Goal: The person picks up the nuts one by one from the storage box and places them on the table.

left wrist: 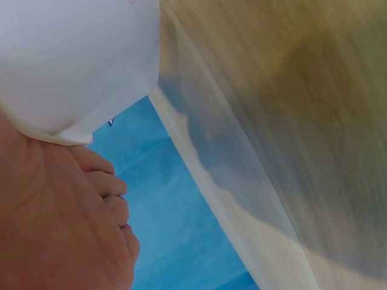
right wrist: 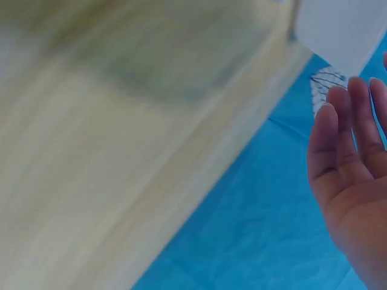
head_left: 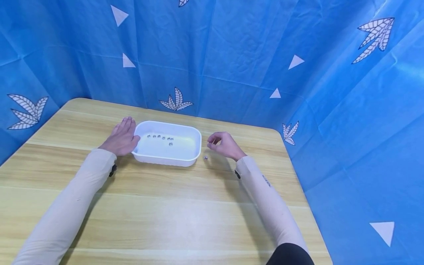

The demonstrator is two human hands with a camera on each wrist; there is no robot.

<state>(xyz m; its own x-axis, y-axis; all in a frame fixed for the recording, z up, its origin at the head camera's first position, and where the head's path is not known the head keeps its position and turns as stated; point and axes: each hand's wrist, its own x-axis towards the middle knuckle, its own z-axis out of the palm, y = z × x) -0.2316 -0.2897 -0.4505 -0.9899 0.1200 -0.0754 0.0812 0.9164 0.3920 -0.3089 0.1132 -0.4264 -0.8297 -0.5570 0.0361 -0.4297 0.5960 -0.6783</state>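
White, smooth-walled tray (head_left: 167, 161) stands on the table (head_left: 185, 206), directly right of the left fingers. Left hand (head_left: 122, 140): fingers straight and close together beside the tray's end, thumb at the rim. Right hand (head_left: 226, 145): fingers loosely curved and slightly apart in the right wrist view; nothing shows between them, and whether thumb and forefinger meet cannot be told. One loose shiny piece (head_left: 205, 157) lies on the table, on the near side of the right fingertips and just beside the tray. Further small pieces (head_left: 159, 136) lie inside the tray, to the right of the left thumb.

Caution: the loose piece is small and probably hard and slippery; a glancing touch from the right fingertips could knock it away or against the tray wall. Uneven pressure from the left thumb could slide or tip the tray, scattering its contents
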